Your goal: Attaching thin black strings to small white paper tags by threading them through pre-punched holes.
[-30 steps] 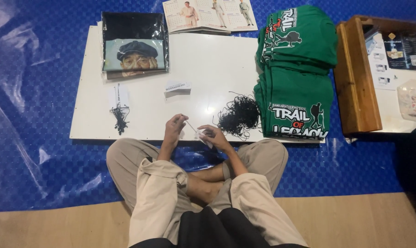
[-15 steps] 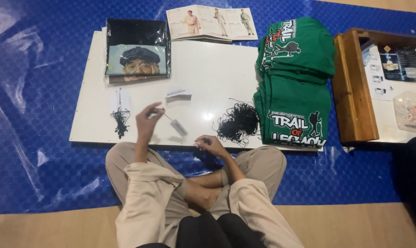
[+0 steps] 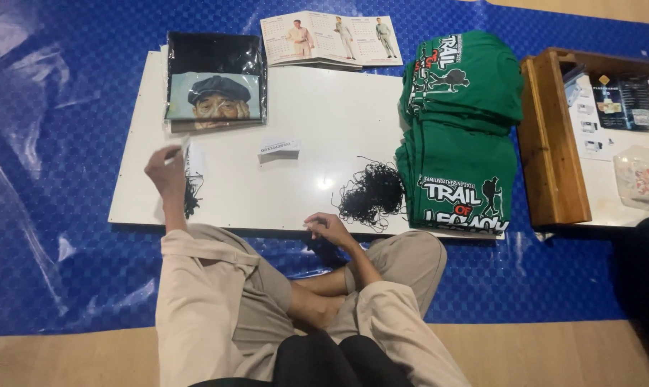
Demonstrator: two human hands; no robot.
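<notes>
Left hand (image 3: 165, 166) — lying at the left of the frame over the near-left part of the white board (image 3: 324, 129), fingers pinching a small white tag (image 3: 193, 159) by its upper edge. The tag is sitting above a small bunch of black strings (image 3: 190, 197) that is resting on the board just below the hand; whether the strings are hanging from the tag or lying loose cannot be told.

Right hand (image 3: 327, 228) — resting at the near edge of the board, lower centre of the frame, fingers curled loosely downward; whether it is holding anything cannot be told.

Pile of black string loops (image 3: 371, 193) — lying on the board just above and right of the right hand, touching the green stack.

Small stack of white tags (image 3: 279, 148) — lying mid-board, between the two hands and farther up the frame.

Stack of folded green shirts (image 3: 460, 136) — occupying the right end of the board, white and red print facing up.

Bagged black shirt (image 3: 215, 82) — lying at the upper left of the board, printed with a portrait.

Open calendar booklet (image 3: 330, 37) — lying at the top centre, beyond the board.

Wooden tray (image 3: 550, 143) — sitting at the right of the frame, just beside the green stack.

Blue tarp (image 3: 52, 236) — spreading under everything; the person is sitting cross-legged on it in beige trousers.
</notes>
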